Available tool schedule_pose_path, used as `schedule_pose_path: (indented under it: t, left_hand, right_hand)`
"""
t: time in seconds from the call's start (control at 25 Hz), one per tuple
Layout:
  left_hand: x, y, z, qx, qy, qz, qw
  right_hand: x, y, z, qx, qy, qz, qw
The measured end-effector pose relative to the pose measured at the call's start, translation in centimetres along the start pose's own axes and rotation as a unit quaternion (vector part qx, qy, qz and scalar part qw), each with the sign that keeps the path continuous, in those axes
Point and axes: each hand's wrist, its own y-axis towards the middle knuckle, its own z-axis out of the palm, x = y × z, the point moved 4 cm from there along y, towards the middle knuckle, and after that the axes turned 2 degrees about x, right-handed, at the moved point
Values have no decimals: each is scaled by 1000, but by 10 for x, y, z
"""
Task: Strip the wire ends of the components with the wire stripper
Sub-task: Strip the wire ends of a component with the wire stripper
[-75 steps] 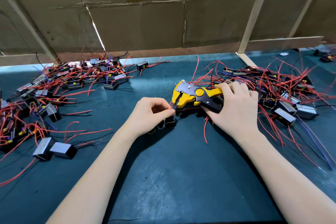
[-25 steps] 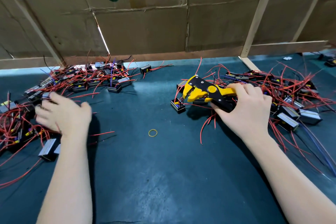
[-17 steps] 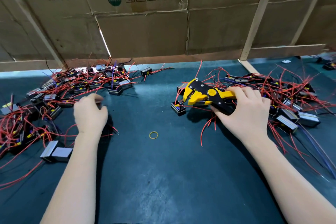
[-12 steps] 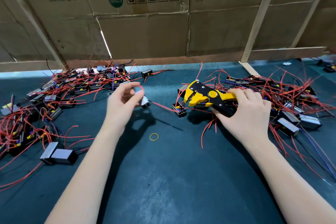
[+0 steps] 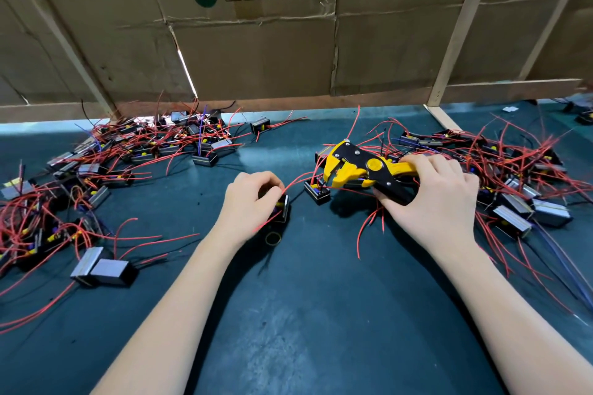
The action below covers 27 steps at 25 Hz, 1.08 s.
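Gripping the yellow wire stripper (image 5: 359,170), the right hand (image 5: 439,202) rests on the worktop (image 5: 305,314). The left hand (image 5: 250,205) pinches a black component (image 5: 283,208) with red wire (image 5: 295,181).

A small yellow rubber band (image 5: 273,238) is seen on the dark green mat (image 5: 308,330), well in front of the cardboard wall (image 5: 256,51).

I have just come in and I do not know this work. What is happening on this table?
A person is stripping wire ends. The right hand grips a yellow stripper resting among a pile of red-wired components. The left hand holds one component near the mat, its red wire reaching toward the stripper. Another pile lies at left. Another component sits under the stripper's head.
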Motion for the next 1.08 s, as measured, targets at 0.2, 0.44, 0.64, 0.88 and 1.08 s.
schedule_pose_path:
  t: [0.2, 0.44, 0.64, 0.88, 1.08]
  left_hand:
    - [-9, -6, 16, 99, -152, 21, 983]
    - [-22, -9, 9, 124, -343, 59, 929]
    - [-22, -10, 16, 151, -343, 41, 926]
    - [-18, -9, 18, 154, -339, 27, 928]
    - [-16, -8, 16, 129, -317, 14, 939]
  right_hand:
    - [-1, 0, 0, 3, -6, 5, 1000]
    - [-5, 2, 1, 9, -8, 19, 1000]
    - [-5, 1, 2, 18, -9, 20, 1000]
    - [-6, 2, 2, 19, -10, 26, 999]
    - [-7, 2, 3, 20, -13, 29, 999]
